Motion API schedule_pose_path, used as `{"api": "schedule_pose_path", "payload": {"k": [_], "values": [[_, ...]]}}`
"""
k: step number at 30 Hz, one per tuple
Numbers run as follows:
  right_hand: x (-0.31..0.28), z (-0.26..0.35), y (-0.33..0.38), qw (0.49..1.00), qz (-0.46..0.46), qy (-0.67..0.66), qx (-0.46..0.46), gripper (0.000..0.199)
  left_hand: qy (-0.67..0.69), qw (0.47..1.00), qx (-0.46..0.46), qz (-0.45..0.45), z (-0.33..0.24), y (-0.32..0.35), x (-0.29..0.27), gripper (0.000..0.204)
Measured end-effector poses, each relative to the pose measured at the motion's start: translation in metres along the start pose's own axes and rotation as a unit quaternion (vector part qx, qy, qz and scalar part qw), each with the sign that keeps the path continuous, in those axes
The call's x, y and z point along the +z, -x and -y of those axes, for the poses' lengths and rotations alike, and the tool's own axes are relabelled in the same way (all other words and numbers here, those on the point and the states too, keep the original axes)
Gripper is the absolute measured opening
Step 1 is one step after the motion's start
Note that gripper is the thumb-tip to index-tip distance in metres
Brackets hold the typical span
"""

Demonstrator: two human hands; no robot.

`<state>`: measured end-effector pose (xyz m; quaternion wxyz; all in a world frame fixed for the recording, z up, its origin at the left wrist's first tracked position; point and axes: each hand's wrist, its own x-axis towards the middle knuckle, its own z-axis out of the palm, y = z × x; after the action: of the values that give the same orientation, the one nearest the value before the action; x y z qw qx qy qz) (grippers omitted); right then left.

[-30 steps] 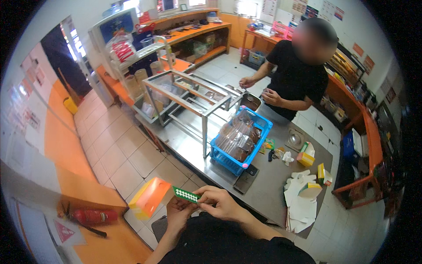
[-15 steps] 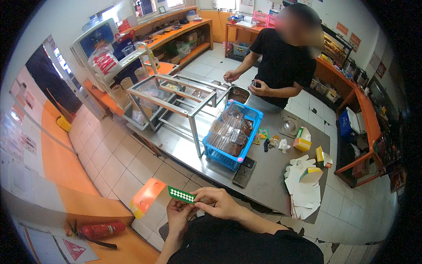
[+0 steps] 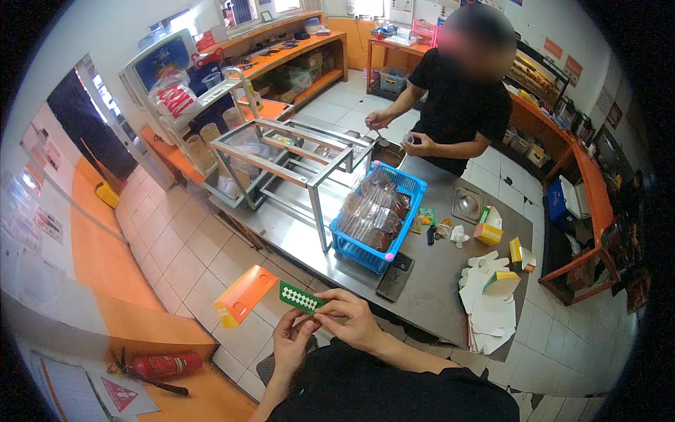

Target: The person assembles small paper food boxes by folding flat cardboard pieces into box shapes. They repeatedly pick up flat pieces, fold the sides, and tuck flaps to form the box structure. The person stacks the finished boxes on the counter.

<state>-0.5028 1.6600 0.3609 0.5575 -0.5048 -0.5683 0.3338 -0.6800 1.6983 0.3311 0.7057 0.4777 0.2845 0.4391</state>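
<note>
The steel tabletop [image 3: 436, 281] stood beyond, with a blue basket [image 3: 380, 214] on it. Near me, both hands, left [image 3: 294, 342] and right [image 3: 350, 320], pinched a flat orange-and-green carton [image 3: 264, 299] in midair over the floor. A loose pinch might have dropped it.

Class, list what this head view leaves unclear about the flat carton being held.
- Flat carton: its underside faces away.
- Left hand: palm and grip hidden behind its own fingers.
- Right hand: fingertips cover the carton's end.
- Blue basket: wrapped contents too small to identify.
</note>
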Motion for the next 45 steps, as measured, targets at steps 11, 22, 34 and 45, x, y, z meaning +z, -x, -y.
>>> {"api": "schedule_pose_path", "payload": {"k": [11, 22, 34, 45], "values": [[0.002, -0.008, 0.003, 0.984, 0.035, -0.125, 0.121, 0.026, 0.1, 0.993, -0.056, -0.003, -0.006, -0.003, 0.007, 0.064], [-0.025, -0.015, -0.003, 0.987, -0.06, 0.019, 0.151, 0.024, -0.527, 0.81, 0.244, 0.084, -0.021, -0.011, 0.005, 0.05], [-0.007, -0.004, -0.007, 0.993, 0.104, -0.008, -0.05, 0.05, -0.132, 0.981, 0.099, -0.106, -0.019, -0.009, 0.003, 0.014], [0.008, 0.015, -0.007, 0.982, -0.026, 0.031, -0.186, 0.022, -0.305, 0.871, 0.338, -0.187, -0.009, -0.016, 0.015, 0.01]]}}
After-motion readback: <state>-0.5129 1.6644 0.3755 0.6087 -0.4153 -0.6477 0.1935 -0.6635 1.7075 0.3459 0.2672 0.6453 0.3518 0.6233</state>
